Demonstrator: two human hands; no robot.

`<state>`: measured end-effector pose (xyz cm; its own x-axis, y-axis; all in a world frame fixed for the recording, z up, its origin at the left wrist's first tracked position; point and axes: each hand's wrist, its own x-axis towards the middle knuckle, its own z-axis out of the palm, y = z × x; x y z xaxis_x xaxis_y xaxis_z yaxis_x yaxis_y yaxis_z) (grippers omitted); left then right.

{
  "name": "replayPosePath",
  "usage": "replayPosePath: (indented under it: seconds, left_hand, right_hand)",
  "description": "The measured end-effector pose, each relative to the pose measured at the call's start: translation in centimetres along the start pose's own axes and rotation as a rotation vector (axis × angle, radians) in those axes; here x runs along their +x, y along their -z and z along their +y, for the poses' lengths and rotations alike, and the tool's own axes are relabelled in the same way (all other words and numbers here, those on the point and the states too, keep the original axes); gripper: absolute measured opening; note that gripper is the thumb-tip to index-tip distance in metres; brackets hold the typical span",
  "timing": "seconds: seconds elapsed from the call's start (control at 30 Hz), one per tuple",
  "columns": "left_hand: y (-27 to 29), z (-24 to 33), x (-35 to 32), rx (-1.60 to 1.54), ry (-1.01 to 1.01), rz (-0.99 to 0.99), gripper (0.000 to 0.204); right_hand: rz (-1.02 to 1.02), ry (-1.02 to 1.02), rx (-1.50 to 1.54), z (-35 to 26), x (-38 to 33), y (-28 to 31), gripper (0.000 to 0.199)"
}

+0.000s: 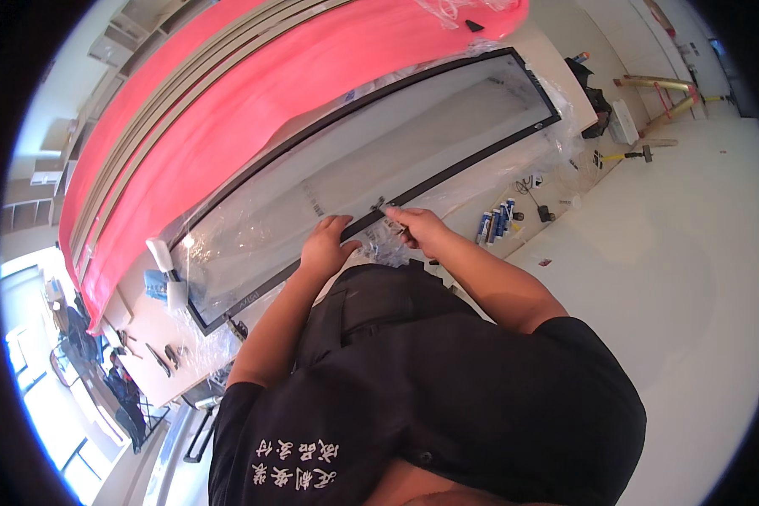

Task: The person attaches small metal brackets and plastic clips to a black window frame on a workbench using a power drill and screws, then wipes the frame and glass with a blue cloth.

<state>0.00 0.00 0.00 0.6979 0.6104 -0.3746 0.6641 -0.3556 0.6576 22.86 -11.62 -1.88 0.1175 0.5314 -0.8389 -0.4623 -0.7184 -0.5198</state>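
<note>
A long black-framed glass panel (447,173) lies across clear plastic film in front of me. My left hand (323,247) grips its near edge, the fingers over the black frame and the thumb on the near side. Just to the right, my right hand (420,230) is closed in a pinch at the same edge. A small metallic piece (379,205) shows at its fingertips on the frame; its kind is too small to tell. Crumpled clear film (384,250) bunches below the edge, between my hands and my body.
Beyond the panel spreads a pink sheet (228,160) with long beige strips (156,126) on it. Blue-and-white tubes (496,221) stand at the right, near a hammer (637,155) and a stepladder (670,93). Hand tools (158,358) lie at the lower left.
</note>
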Motion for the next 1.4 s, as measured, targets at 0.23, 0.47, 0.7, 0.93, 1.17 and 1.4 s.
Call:
replayPosePath:
  seconds: [0.23, 0.47, 0.7, 0.93, 1.17, 1.4]
  left_hand:
    - [-3.3, -1.1, 3.6, 0.158, -0.207, 0.200, 0.057]
    - [-4.4, -0.8, 5.4, 0.266, -0.269, 0.175, 0.053]
    - [-4.4, -0.6, 6.0, 0.243, -0.269, 0.203, 0.050]
    - [-4.2, -0.8, 6.2, 0.234, -0.280, 0.183, 0.046]
    - [-4.5, -1.0, 6.4, 0.242, -0.327, 0.224, 0.038]
    - [-4.3, -1.0, 6.3, 0.272, -0.324, 0.195, 0.035]
  right_hand:
    - [0.161, -0.092, 0.057, 0.4, 1.8, -0.4, 0.040]
    - [0.188, -0.215, 0.015, -1.3, 1.9, -1.7, 0.043]
    - [0.079, -0.338, -0.127, -3.5, 3.0, -0.9, 0.047]
    - [-0.030, -0.407, -0.304, -4.9, 3.5, 0.1, 0.048]
    - [-0.046, -0.386, -0.408, -5.5, 3.6, 0.1, 0.047]
    - [-0.059, -0.464, -0.210, -5.7, 5.2, -0.4, 0.037]
